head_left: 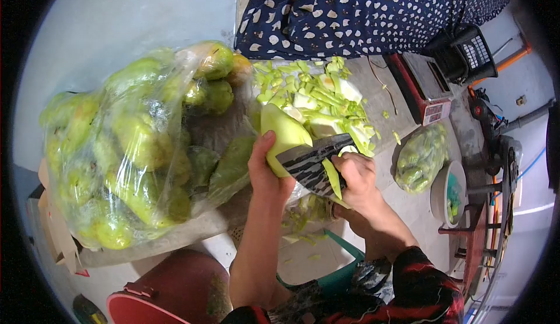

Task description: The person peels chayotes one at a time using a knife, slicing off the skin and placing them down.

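My left hand (268,175) is closed around the lower end of a pale green, peeled fruit (284,128) that looks like a green papaya. In my right hand (359,184) is a wide-bladed cleaver (309,165), its dark, streaked blade lying against the fruit's near end. A strip of green peel (332,178) clings to the blade beside my right fingers. Just beyond both hands, a heap of green peelings (324,105) covers part of the table (382,90). The cleaver's handle is mostly hidden by my fingers.
At left stands a large clear plastic bag (125,143) full of green fruit. Below the table edge are a red bucket (175,292) and a green container (344,254). To the right are a red scale (417,88), a smaller bag of green produce (423,158) and a white basin (438,195).
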The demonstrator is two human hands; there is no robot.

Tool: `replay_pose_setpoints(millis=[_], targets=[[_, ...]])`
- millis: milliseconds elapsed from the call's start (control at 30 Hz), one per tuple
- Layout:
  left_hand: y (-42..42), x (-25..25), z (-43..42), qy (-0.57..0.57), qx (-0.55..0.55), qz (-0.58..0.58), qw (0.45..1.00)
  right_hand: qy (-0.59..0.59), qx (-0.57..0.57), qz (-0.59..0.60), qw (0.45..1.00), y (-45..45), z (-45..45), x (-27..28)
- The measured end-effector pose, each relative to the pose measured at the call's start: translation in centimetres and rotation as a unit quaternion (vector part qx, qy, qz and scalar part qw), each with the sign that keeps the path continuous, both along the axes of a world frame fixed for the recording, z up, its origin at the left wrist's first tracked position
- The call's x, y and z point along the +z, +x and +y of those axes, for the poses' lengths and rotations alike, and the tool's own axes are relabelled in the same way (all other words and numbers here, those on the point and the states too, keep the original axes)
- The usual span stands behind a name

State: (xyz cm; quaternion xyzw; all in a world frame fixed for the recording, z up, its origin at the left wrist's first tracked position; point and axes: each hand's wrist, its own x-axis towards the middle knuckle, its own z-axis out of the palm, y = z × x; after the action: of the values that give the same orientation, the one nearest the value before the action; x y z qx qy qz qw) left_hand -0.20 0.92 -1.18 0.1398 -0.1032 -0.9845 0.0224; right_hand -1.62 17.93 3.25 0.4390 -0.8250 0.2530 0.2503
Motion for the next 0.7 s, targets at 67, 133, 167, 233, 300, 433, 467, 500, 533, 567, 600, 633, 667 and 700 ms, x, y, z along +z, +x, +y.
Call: replay_pose_setpoints(millis=[67,133,167,233,300,433,467,500,533,567,600,633,667,700], targets=[[0.2,0.5,0.0,-0.032,-0.012,0.006,0.999,0.007,0.008,-0.013,1.0,0.7,-0.2,1.0],[-0.1,0.3,0.1,-0.038,0.004,0.007,0.999,0.0,-0.007,-0.028,1.0,0.0,0.4,-0.2],[-0.1,0.2,0.2,-0.044,0.019,0.009,0.999,-0.007,-0.023,-0.043,0.999,-0.5,0.9,-1.1],[0.4,0.3,-0.5,-0.055,0.016,0.001,0.998,-0.011,-0.08,-0.069,0.994,-1.7,1.5,-2.9],[0.6,0.1,-1.0,-0.069,-0.027,0.053,0.996,-0.025,-0.05,-0.043,0.998,-1.5,1.4,-2.3],[0.2,-0.5,-1.0,-0.1,-0.058,0.11,0.987,-0.023,-0.001,-0.058,0.998,-0.2,0.6,0.4],[0.3,-0.2,-0.8,-0.111,-0.057,0.092,0.988,-0.035,0.004,-0.046,0.998,-0.1,0.6,0.4],[0.4,-0.1,-0.9,-0.111,-0.057,0.092,0.988,-0.046,0.01,-0.035,0.998,-0.1,0.6,0.4],[0.6,-0.1,-1.0,-0.126,-0.06,0.083,0.987,-0.004,-0.024,-0.067,0.997,-0.3,1.3,-0.2],[0.7,0.2,-0.9,-0.142,-0.063,0.075,0.985,-0.019,-0.067,-0.097,0.993,-1.1,1.7,-1.8],[0.8,1.0,-1.0,-0.13,-0.062,0.071,0.987,-0.004,-0.101,-0.106,0.989,-1.4,1.9,-2.4],[0.8,1.3,-1.2,-0.132,-0.061,0.075,0.987,0.01,-0.132,-0.114,0.985,-1.8,1.9,-2.7],[0.9,1.4,-1.4,-0.119,-0.069,0.081,0.987,0.01,-0.128,-0.112,0.985,-2.0,2.1,-3.0],[1.1,1.4,-1.4,-0.104,-0.077,0.083,0.988,-0.012,-0.087,-0.093,0.992,-1.7,1.7,-2.2]])
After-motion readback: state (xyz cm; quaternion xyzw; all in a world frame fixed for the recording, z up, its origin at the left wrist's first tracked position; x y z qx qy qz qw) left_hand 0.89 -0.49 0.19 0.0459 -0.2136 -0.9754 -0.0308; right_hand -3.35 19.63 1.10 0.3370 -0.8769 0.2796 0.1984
